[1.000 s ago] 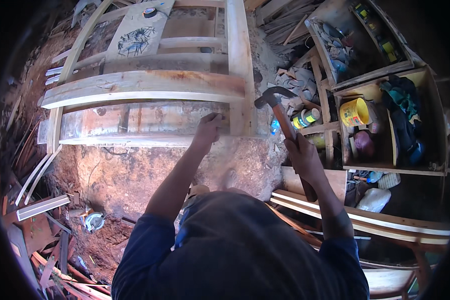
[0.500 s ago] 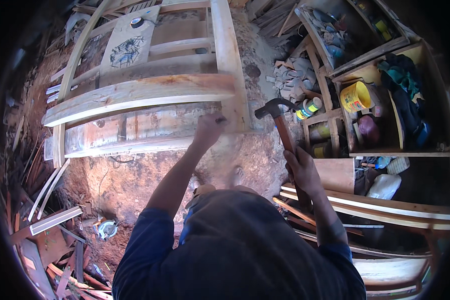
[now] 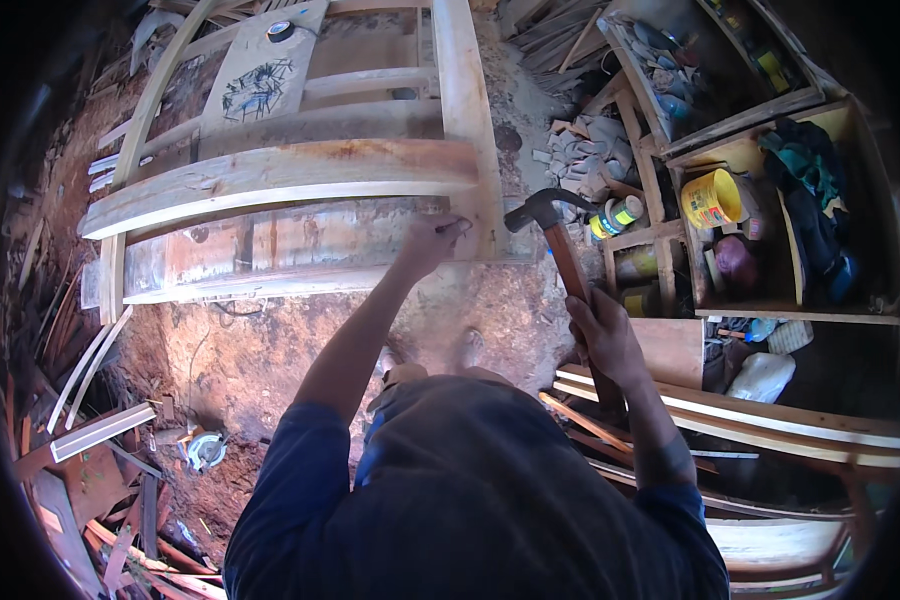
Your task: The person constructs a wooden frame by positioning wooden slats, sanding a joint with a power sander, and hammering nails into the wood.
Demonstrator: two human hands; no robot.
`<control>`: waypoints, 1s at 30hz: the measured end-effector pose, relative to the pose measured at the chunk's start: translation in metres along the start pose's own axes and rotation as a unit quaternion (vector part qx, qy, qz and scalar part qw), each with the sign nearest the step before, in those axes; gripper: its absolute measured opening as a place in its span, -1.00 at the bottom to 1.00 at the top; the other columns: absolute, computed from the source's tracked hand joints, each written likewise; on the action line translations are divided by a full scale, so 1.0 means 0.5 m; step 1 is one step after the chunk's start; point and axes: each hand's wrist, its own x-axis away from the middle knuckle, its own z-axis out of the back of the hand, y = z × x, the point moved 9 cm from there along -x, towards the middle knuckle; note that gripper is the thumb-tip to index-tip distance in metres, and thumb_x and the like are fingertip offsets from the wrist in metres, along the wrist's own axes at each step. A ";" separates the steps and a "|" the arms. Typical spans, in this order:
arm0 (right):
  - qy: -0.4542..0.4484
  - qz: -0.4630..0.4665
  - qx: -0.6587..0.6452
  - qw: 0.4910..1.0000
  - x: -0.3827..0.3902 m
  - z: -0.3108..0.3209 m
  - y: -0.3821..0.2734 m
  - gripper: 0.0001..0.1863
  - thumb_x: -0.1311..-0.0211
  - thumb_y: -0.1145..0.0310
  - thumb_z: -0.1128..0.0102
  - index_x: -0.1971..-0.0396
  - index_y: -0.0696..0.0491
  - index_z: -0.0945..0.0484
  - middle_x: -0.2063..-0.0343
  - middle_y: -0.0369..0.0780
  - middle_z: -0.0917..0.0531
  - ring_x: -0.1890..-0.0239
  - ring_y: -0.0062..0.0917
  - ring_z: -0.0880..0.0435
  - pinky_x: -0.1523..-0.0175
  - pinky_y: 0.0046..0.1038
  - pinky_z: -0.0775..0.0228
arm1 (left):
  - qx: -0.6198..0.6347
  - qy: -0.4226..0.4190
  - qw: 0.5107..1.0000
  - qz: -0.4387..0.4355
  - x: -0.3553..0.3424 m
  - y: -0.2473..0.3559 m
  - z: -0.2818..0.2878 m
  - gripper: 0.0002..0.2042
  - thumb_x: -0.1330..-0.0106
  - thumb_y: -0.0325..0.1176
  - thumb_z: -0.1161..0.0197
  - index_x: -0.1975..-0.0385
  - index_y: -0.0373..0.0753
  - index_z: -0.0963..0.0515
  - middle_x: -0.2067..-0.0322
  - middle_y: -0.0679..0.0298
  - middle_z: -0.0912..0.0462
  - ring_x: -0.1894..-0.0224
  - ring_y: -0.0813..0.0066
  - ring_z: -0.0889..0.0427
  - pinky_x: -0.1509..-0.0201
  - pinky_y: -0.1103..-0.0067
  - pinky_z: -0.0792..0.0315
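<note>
My right hand [image 3: 610, 340] is wrapped round the wooden handle of a claw hammer [image 3: 564, 250]. The hammer stands tilted, its dark head raised and apart from the wood. With its fingers pinched, my left hand [image 3: 428, 245] holds a small dark piece that looks like a nail [image 3: 446, 229]. That hand is beside the right upright [image 3: 468, 110] of a wooden frame, just below a thick crosspiece [image 3: 300, 178]. Whether the fingertips touch the wood I cannot tell. Loose dark nails [image 3: 257, 90] lie on a pale board [image 3: 232, 62] across the frame.
A roll of black tape [image 3: 280, 31] sits on the pale board. To the right are open wooden shelves with a yellow bucket [image 3: 712, 199] and cans [image 3: 617, 215]. Long planks [image 3: 750, 418] lie at lower right, a circular saw [image 3: 206, 452] and scrap wood at lower left.
My left hand has moved slightly up and right, closer to the right upright. My right hand still holds the hammer, its head a little to the left. The view has shifted slightly.
</note>
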 end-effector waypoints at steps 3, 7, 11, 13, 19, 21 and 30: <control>0.017 0.044 0.070 0.996 -0.007 0.006 -0.033 -0.65 -0.43 0.20 -0.14 0.32 0.24 -0.51 0.67 -0.11 -0.51 0.62 -0.47 -0.56 0.46 -0.27 -0.38 | 0.039 0.004 0.999 -0.011 0.009 -0.023 0.003 -0.82 -0.36 -0.32 -0.33 0.19 -0.27 -0.74 0.56 0.20 -0.66 0.55 0.56 -0.55 0.39 0.52 -0.46; -0.005 0.096 0.128 0.987 -0.017 -0.013 -0.077 -0.70 -0.46 0.19 -0.15 0.35 0.14 -0.49 0.69 -0.31 -0.47 0.69 -0.65 -0.44 0.56 -0.46 -0.24 | 0.018 0.026 0.998 -0.063 0.013 -0.043 0.001 -0.81 -0.37 -0.30 -0.32 0.20 -0.29 -0.73 0.56 0.20 -0.65 0.56 0.59 -0.51 0.41 0.51 -0.43; -0.010 0.136 0.187 0.973 -0.026 -0.025 -0.128 -0.69 -0.44 0.21 -0.18 0.35 0.18 -0.47 0.69 -0.18 -0.51 0.67 -0.50 -0.50 0.51 -0.34 -0.30 | 0.032 0.050 0.997 -0.044 0.020 -0.040 -0.007 -0.81 -0.36 -0.31 -0.33 0.21 -0.30 -0.74 0.56 0.20 -0.65 0.55 0.58 -0.51 0.40 0.48 -0.42; -0.006 0.156 0.225 0.962 -0.027 -0.028 -0.176 -0.69 -0.44 0.22 -0.17 0.32 0.20 -0.44 0.62 -0.05 -0.55 0.53 -0.20 -0.57 0.42 -0.20 -0.35 | 0.041 0.024 0.999 -0.010 0.023 -0.049 -0.018 -0.81 -0.40 -0.36 -0.27 0.17 -0.34 -0.71 0.43 0.36 -0.68 0.43 0.71 -0.50 0.34 0.60 -0.44; 0.000 0.230 0.279 0.932 -0.007 -0.059 -0.293 -0.71 -0.43 0.25 -0.16 0.28 0.20 -0.39 0.60 0.07 -0.59 0.46 0.07 -0.64 0.38 -0.06 -0.37 | 0.061 0.065 0.996 -0.022 0.033 -0.044 -0.006 -0.81 -0.35 -0.34 -0.32 0.20 -0.32 -0.73 0.32 0.08 -0.78 0.30 0.39 -0.75 0.17 0.49 -0.54; 0.006 0.242 0.282 0.928 -0.016 -0.071 -0.288 -0.71 -0.43 0.27 -0.19 0.31 0.20 -0.40 0.60 0.05 -0.59 0.49 0.03 -0.63 0.40 -0.10 -0.37 | 0.046 0.074 0.994 -0.059 0.036 -0.034 0.000 -0.81 -0.35 -0.35 -0.32 0.19 -0.31 -0.73 0.32 0.08 -0.77 0.30 0.37 -0.75 0.17 0.48 -0.55; 0.030 0.281 0.334 0.899 -0.012 -0.073 -0.321 -0.76 -0.40 0.34 -0.17 0.24 0.19 -0.37 0.66 0.07 -0.58 0.54 0.06 -0.64 0.45 -0.05 -0.43 | -0.017 0.093 0.989 -0.113 0.048 -0.005 0.005 -0.84 -0.32 -0.37 -0.33 0.20 -0.26 -0.73 0.30 0.04 -0.76 0.31 0.14 -0.75 0.16 0.40 -0.56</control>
